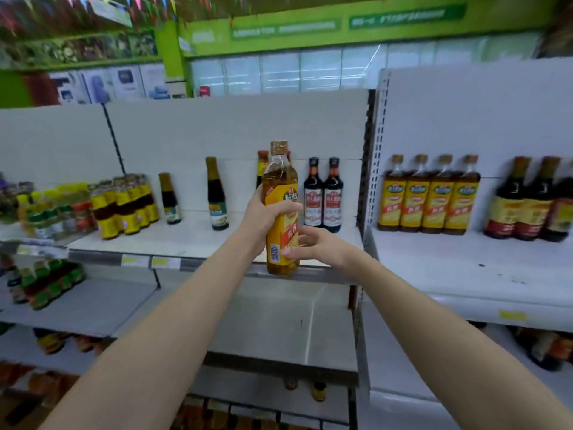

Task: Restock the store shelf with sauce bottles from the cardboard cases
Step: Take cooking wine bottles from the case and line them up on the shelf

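An amber sauce bottle (281, 209) with a yellow label and a gold cap is held upright in front of the white upper shelf (217, 240). My left hand (263, 217) grips its middle from the left. My right hand (313, 246) touches the bottle's lower right side, thumb on the label, fingers around its back. The bottle's base hangs level with the shelf's front edge. No cardboard case is in view.
A row of matching yellow-label bottles (429, 197) stands on the right shelf bay, with dark bottles (527, 200) beyond. Two dark bottles (324, 193) stand just behind the held bottle. Left are two green-capped bottles (217, 195) and shrink-wrapped packs (124, 206). Lower shelves hold more bottles.
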